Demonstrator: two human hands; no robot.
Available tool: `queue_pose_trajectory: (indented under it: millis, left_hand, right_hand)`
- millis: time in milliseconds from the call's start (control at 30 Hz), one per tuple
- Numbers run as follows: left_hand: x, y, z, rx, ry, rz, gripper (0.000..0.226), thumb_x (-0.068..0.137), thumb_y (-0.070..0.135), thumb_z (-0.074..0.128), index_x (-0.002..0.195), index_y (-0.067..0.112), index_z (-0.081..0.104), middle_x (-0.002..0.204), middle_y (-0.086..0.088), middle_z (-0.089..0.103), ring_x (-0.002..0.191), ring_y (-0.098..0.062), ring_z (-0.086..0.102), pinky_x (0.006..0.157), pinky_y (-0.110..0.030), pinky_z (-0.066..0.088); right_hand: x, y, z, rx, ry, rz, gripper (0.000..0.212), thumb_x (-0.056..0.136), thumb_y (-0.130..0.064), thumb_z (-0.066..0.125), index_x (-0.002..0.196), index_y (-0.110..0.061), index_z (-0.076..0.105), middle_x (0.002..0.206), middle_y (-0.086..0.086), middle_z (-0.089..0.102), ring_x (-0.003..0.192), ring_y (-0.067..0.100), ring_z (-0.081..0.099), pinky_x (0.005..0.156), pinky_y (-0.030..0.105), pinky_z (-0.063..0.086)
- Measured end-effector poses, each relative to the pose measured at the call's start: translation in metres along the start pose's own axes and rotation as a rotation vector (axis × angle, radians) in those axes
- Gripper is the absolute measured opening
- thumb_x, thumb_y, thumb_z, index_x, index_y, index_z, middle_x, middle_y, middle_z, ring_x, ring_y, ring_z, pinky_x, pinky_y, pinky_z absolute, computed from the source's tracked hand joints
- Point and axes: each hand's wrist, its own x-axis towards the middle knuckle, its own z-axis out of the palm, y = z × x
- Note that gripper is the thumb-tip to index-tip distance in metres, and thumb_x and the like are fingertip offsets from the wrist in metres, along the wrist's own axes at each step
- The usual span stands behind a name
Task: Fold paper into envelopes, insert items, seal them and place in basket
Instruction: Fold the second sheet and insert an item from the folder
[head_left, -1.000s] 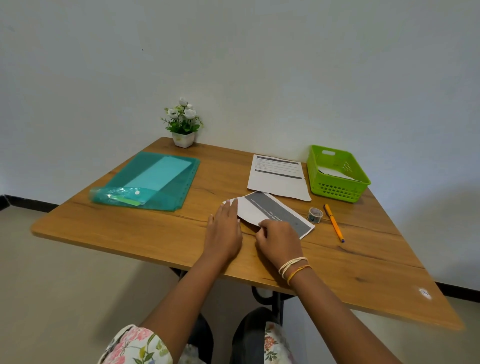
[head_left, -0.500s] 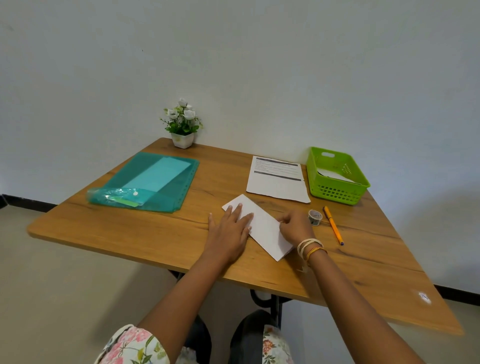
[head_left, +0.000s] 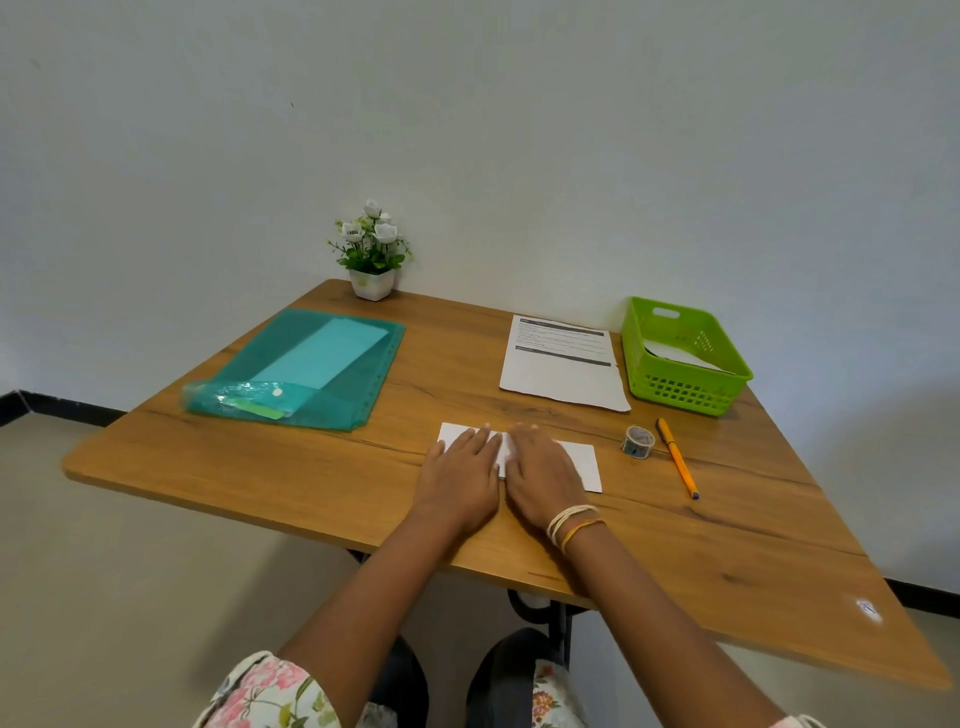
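White folded paper (head_left: 579, 463) lay near the front edge of the tabletop (head_left: 311, 483), pressed flat under left hand (head_left: 464, 473) and right hand (head_left: 540, 475), fingers straight, gripping nothing. Seemed mid-fold: not yet filled or sealed. Already held something white in the green basket (head_left: 680, 387). Kept a printed sheet (head_left: 563, 364), tape (head_left: 638, 441) and pen (head_left: 677, 465) nearby, teal folder (head_left: 311, 364) opposite. Wood-grain surface against a bare pale wall, potted flowers (head_left: 372, 249) at the back.
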Motion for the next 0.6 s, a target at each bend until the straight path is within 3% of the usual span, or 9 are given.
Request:
queue_pose_trajectory:
  millis: [133,267,600]
  left_hand:
    - [0.000,0.000,-0.001,0.005,-0.021,-0.033,0.052,0.103,0.039,0.018,0.153,0.025,0.016,0.162,0.004,0.011,0.148,-0.013,0.008,0.119,-0.042,0.009]
    - [0.002,-0.005,0.002,0.056,-0.039,-0.097,0.055,0.103,0.037,0.018,0.154,0.019,0.008,0.162,0.002,0.005,0.149,-0.014,0.003,0.121,-0.042,0.006]
    - [-0.003,-0.024,0.000,0.031,-0.008,-0.224,0.057,0.103,0.035,0.018,0.155,0.017,0.005,0.162,0.001,0.002,0.149,-0.014,0.001,0.121,-0.037,0.005]
  right_hand:
    - [-0.001,-0.004,0.006,-0.026,-0.175,-0.023,0.052,0.103,-0.034,0.024,0.151,-0.016,0.020,0.159,0.003,0.019,0.147,0.016,0.015,0.120,0.035,0.015]
    - [-0.002,0.010,0.006,-0.106,-0.240,0.031,0.059,0.101,-0.041,0.019,0.153,-0.015,0.009,0.161,0.003,0.004,0.148,0.017,0.004,0.120,0.037,0.007]
    - [-0.008,0.051,-0.005,-0.165,-0.209,0.157,0.060,0.101,-0.041,0.019,0.153,-0.014,0.007,0.161,0.003,0.004,0.148,0.017,0.003,0.121,0.037,0.007]
